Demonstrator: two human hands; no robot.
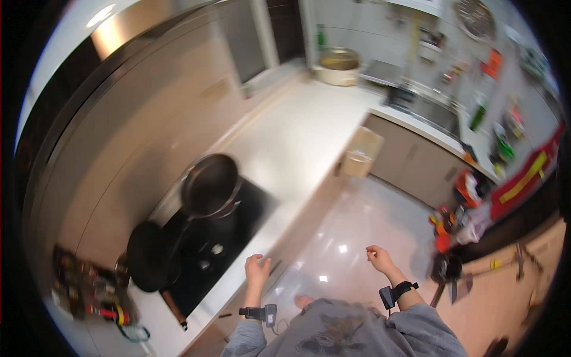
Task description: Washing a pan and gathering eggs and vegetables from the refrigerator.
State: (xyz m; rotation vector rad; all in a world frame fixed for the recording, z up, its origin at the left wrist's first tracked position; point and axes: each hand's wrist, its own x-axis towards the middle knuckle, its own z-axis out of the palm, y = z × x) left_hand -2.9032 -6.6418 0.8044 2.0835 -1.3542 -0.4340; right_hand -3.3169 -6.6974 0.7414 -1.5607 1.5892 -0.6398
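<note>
My left hand (257, 268) is raised beside the front edge of the white countertop (290, 147), fingers apart and holding nothing. Over the tiled floor (339, 236) hangs my right hand (378, 258), its fingers loosely curled, with nothing seen in it. A black cooktop (214, 250) is set into the counter at left. On it stands a dark pot (210, 185) at the back, and a black pan (149, 256) with a wooden handle lies nearer the left. Both wrists wear a strapped device.
Bottles and jars (96, 290) crowd the counter's left end. A bin (361, 151) hangs at the counter edge near the corner. Farther off are a lidded cooker (339, 67) and a sink (430, 111). Bags and bottles (450, 227) stand at right on the floor.
</note>
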